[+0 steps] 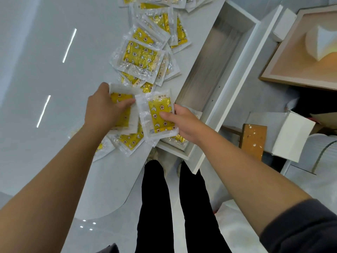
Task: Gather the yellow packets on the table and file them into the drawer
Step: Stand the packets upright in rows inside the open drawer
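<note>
Several yellow packets (140, 57) in clear wrappers lie scattered along the white table's right edge. My left hand (104, 108) grips one packet (124, 114) by its upper left corner, just above the table. My right hand (184, 123) holds another yellow packet (156, 114) by its right side, thumb on top, at the table edge next to the drawer. The white drawer (235, 73) stands pulled out to the right of the table. At least one packet (177, 140) lies in its near end, mostly hidden under my right hand.
The glossy white table (54, 88) spreads out to the left. Right of the drawer stand a wooden frame (291, 57), a paint-spotted wooden block (254, 139) and a white box (291, 136). My legs in black trousers (175, 207) are below.
</note>
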`<state>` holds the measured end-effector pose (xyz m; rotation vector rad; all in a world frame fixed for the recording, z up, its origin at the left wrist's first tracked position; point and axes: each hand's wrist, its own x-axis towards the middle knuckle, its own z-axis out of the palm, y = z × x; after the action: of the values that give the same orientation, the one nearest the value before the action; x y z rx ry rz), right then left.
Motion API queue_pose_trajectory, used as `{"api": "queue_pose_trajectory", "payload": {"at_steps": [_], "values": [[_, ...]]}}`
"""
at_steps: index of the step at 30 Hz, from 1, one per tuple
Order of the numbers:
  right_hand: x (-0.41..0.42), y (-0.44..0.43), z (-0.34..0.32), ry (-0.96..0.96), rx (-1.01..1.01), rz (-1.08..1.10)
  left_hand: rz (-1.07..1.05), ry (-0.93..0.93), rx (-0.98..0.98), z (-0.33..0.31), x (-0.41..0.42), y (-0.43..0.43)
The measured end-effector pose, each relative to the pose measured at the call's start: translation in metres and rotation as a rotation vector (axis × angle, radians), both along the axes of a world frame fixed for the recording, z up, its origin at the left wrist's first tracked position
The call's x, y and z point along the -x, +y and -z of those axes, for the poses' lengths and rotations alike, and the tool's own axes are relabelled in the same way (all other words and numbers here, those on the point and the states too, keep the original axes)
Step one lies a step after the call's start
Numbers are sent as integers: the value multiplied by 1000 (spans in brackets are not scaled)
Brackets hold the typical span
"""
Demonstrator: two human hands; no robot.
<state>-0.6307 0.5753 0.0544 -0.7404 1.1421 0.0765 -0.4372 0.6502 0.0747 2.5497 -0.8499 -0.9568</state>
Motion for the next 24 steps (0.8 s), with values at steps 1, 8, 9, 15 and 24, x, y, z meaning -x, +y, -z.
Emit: {"api": "queue_pose_trajectory", "payload": {"at_steps": [1, 8, 9, 15, 24], "values": [[0, 0, -2, -52, -65, 58, -61, 86, 26, -6, 6, -5], [2, -3, -7, -106, -168, 220, -306, 582, 118, -12, 47, -21], [5, -5, -7, -83, -140, 204, -341, 645, 102, -11, 46, -22], [23, -16, -4, -64, -107, 139, -378, 735, 162, -5, 52, -13], [34, -29, -8, -123, -249, 261, -620, 874, 224, 4, 65, -16]]}}
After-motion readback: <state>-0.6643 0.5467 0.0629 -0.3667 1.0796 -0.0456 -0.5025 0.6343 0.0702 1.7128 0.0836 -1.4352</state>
